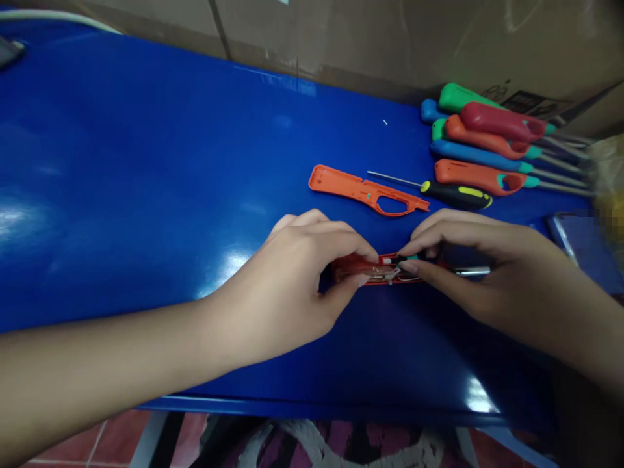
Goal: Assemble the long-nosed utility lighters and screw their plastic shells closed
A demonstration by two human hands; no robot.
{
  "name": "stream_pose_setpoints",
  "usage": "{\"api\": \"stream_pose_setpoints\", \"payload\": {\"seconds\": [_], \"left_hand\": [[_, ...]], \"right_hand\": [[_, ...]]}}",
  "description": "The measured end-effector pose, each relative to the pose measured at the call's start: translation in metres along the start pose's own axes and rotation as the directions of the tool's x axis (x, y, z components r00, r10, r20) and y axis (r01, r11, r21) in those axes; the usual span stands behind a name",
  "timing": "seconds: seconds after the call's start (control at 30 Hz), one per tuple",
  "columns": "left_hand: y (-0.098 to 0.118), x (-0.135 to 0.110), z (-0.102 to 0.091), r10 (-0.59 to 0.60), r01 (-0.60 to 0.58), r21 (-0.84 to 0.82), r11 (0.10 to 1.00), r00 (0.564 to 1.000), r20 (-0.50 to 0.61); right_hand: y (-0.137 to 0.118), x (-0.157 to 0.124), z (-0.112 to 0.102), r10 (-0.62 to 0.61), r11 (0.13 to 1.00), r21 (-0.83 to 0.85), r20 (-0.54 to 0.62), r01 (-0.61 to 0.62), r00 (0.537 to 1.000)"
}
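Note:
An opened gas lighter (373,273) with an orange shell lies on the blue table, its inner parts showing and a metal tube pointing right. My left hand (307,276) grips the shell's left end between thumb and fingers. With thumb and fingertips, my right hand (468,253) pinches a small black and green part (407,259) inside the shell; my fingertips partly cover it. Just behind my hands lies the loose orange half shell (348,185) with its trigger hole. A black and yellow screwdriver (455,194) rests beside it, its tip pointing left.
Several assembled lighters (487,153) in red, orange, green and blue are piled at the back right, near a cardboard box (355,45). A phone-like flat object (585,247) lies at the right edge. A tiny white piece (385,122) sits on the blue table (146,162).

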State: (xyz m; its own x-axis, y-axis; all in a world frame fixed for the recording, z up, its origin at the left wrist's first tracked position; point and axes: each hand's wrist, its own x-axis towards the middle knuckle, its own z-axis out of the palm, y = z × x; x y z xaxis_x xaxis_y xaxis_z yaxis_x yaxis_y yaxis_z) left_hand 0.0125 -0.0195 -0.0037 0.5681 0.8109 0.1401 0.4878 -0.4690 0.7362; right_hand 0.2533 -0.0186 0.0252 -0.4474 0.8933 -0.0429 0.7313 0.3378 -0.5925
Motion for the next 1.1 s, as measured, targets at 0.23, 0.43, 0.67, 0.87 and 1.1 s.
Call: {"api": "stream_pose_setpoints", "payload": {"seconds": [0.23,0.43,0.67,0.87,1.1], "left_hand": [[-0.001,0.000,0.003,-0.010,0.010,0.039,0.999,1.000,-0.006],[-0.003,-0.004,0.007,0.034,-0.034,0.083,0.996,0.999,-0.005],[-0.004,-0.004,0.004,0.058,-0.062,0.090,0.994,0.997,0.049],[-0.002,-0.004,0.004,0.042,-0.044,0.055,0.998,0.999,0.035],[-0.003,-0.004,0.005,0.028,-0.030,0.056,0.998,0.999,0.043]], "right_hand": [[-0.010,0.001,0.011,-0.111,0.992,-0.081,-0.126,0.101,0.986],[-0.008,0.001,0.018,-0.294,0.931,-0.224,0.011,0.289,0.956],[-0.003,0.000,0.021,-0.408,0.867,-0.304,0.019,0.394,0.913],[-0.006,-0.002,0.021,-0.358,0.920,-0.170,0.001,0.353,0.934],[0.000,-0.003,0.018,-0.467,0.841,-0.298,0.019,0.451,0.884]]}}
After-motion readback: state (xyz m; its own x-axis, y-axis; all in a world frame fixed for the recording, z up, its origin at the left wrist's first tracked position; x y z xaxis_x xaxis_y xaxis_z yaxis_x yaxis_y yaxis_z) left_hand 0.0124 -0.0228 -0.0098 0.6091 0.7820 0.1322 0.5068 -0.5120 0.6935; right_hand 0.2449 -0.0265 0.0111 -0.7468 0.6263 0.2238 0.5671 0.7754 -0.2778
